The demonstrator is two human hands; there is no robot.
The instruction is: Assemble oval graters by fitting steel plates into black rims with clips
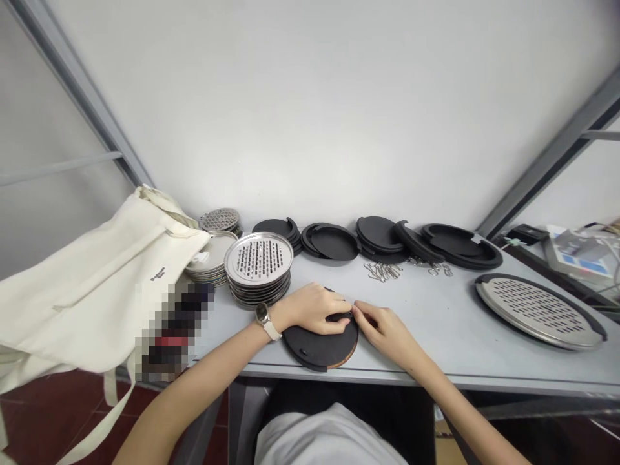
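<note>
A black round disc [310,345] lies near the table's front edge, with a brownish strip along its lower right rim. My left hand [317,310] lies over its far part, fingers curled down onto it; a watch is on that wrist. At the disc's upper right rim, my right hand [382,330] has thumb and forefinger pinched together, close to the left fingertips. What sits between those fingers is too small to make out. Just left of the disc stands a stack of round metal grater plates [259,258] with slotted holes.
Along the wall sit black round holders [334,242] in several piles, with small wire hooks [382,271] in front. A larger grater plate [537,310] in a black frame lies at right. A cream bag [106,278] hangs over the left end, beside more metal plates [216,252].
</note>
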